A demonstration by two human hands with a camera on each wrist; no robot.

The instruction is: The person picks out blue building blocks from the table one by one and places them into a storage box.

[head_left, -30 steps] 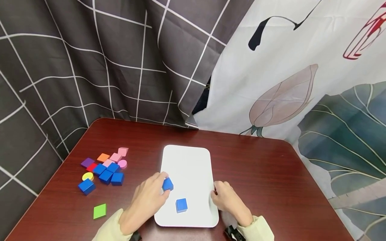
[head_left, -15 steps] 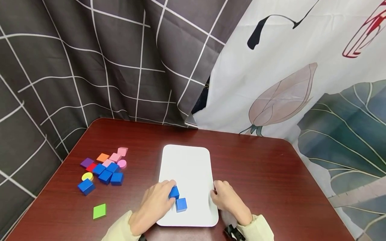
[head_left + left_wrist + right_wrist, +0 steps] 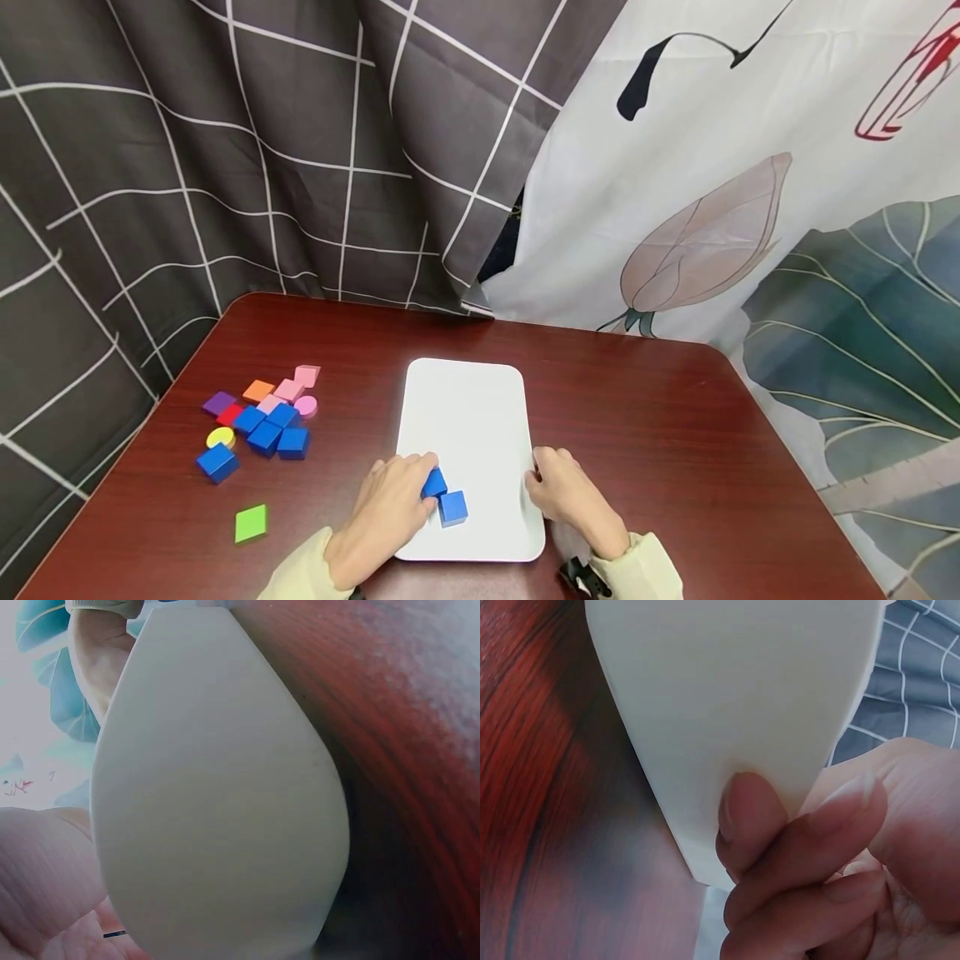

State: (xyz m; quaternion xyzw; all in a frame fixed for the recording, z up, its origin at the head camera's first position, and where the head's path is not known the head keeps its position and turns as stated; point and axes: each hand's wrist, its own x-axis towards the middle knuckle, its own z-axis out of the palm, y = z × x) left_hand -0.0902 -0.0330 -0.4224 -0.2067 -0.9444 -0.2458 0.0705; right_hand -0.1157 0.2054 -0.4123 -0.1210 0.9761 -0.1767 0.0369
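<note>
My left hand (image 3: 392, 510) reaches over the left side of a white tray (image 3: 465, 408) and pinches a blue cube (image 3: 435, 482), partly hidden by its fingers. Right at that cube's near right corner sits a second blue cube (image 3: 453, 509) on the tray. My right hand (image 3: 566, 493) grips the tray's right edge; in the right wrist view its curled fingers (image 3: 754, 814) meet the tray's outer side (image 3: 727, 697). In the left wrist view the tray's pale outer side (image 3: 225, 787) fills most of the picture, and the held cube is hidden there.
On the left of the dark red table (image 3: 637, 417) lies a cluster with several blue cubes (image 3: 264, 437), pink blocks (image 3: 288, 390), an orange block (image 3: 258, 391), a purple block (image 3: 219, 403), a red block (image 3: 228, 415) and a yellow disc (image 3: 221, 437). A green block (image 3: 251, 523) lies nearer.
My left hand has carried its blue cube right and nearer, up against the second cube, mostly in the first half second. My right hand stays at the tray's edge.
</note>
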